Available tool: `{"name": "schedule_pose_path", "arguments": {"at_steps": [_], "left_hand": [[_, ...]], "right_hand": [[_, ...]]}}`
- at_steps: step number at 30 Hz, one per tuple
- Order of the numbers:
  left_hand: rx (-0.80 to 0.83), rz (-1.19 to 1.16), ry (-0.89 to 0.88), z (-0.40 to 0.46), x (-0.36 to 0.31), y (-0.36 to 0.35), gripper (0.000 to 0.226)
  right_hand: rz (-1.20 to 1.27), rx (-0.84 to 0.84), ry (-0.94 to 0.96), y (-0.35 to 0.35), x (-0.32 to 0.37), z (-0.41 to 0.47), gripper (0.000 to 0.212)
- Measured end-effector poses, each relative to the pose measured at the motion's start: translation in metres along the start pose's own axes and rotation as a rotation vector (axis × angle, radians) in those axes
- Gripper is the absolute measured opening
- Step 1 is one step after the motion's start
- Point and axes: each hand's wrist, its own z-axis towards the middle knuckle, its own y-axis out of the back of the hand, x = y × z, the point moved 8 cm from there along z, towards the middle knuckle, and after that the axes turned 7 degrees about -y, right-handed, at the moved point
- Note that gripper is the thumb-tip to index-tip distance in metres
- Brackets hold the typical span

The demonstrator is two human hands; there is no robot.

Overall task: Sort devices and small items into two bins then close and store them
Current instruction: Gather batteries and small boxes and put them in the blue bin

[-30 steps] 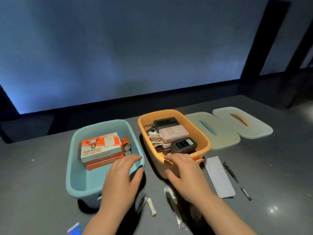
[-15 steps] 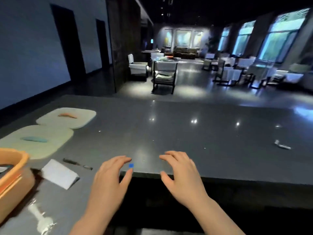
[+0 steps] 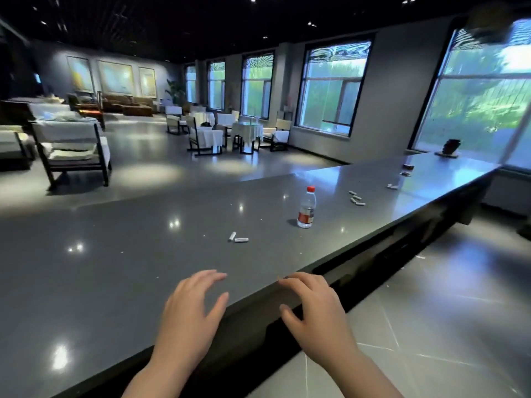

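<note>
Long dark grey counter (image 3: 115, 268), glossy, ceiling lights mirrored in its top. Both hands low in view at the near edge. Left hand (image 3: 191, 314): palm down over the counter top, fingers spread and slightly curled, nothing in it. Right hand (image 3: 314, 311): palm down, fingertips at the counter's front edge, thumb out to the side, likewise empty. Whether either palm actually touches the surface, cannot tell.

No bins or lids in view. Small items to sort lie scattered along the counter:
- Two small white cylinders, battery-like (image 3: 238, 237), mid-counter, lying flat, ends nearly touching in a V.
- Farther along toward the right edge, a loose cluster of small white cylinders (image 3: 356, 199), about four; exact count unsure, they are tiny.
- One more pale piece (image 3: 392, 186) beyond that, then two small dark objects (image 3: 408, 169) near the far end; too small to name.

One clear plastic water bottle (image 3: 307, 207), red cap, red label, upright, between the pair and the cluster, near the right edge.

One dark ornament on a flat base (image 3: 451, 147) at the far corner, by the window.
</note>
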Motion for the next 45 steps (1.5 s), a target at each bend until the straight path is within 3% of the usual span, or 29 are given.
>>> {"name": "schedule_pose_path", "arguments": {"at_steps": [8, 18, 24, 32, 38, 45], "left_hand": [[0.089, 0.018, 0.073, 0.076, 0.016, -0.095, 0.028], [0.151, 0.04, 0.169, 0.181, 0.127, -0.172, 0.033], [0.398, 0.081, 0.122, 0.254, 0.198, -0.218, 0.055], [0.706, 0.178, 0.004, 0.288, 0.235, -0.27, 0.073], [0.559, 0.216, 0.079, 0.284, 0.242, -0.261, 0.061], [0.263, 0.158, 0.27, 0.233, 0.231, -0.248, 0.057]], "right_hand": [[0.036, 0.071, -0.077, -0.017, -0.095, 0.059, 0.039], [0.057, 0.319, -0.057, -0.146, -0.117, 0.176, 0.041], [0.024, 0.396, 0.018, -0.226, -0.093, 0.274, 0.037], [-0.004, 0.464, 0.165, -0.3, -0.066, 0.333, 0.031], [0.079, 0.517, 0.265, -0.312, -0.071, 0.344, 0.027], [0.206, 0.666, 0.183, -0.315, -0.091, 0.335, 0.042]]}}
